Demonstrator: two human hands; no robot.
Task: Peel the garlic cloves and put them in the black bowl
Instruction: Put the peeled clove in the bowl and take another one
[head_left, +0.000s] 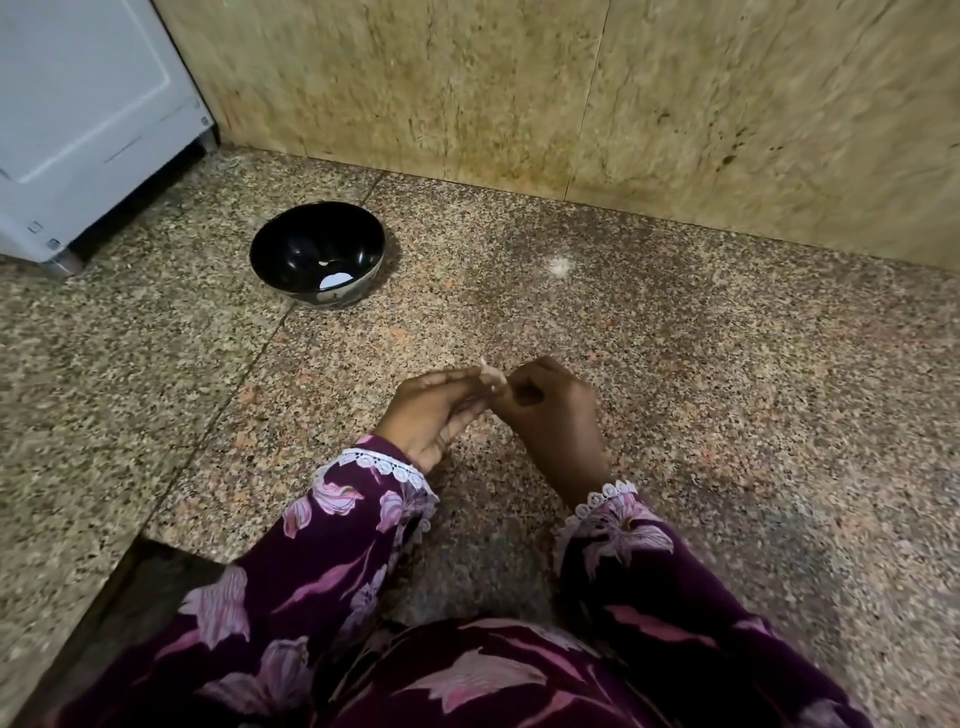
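A pale garlic clove (491, 378) with papery skin sits between my two hands, low over the granite counter. My left hand (436, 415) holds it at the fingertips, palm turned inward. My right hand (550, 415) has its fingers curled and pinches the clove's skin from the right. The black bowl (291, 249) stands on the counter up and to the left of my hands, well apart from them. Inside it lies a small white piece (335, 280); I cannot tell whether it is a clove.
A speckled granite counter (675, 389) stretches all around. A beige stone wall (519, 93) closes the back. A white appliance (78, 114) stands at the far left. A whitish speck (560, 266) lies right of the bowl. The counter's edge drops off at lower left (140, 551).
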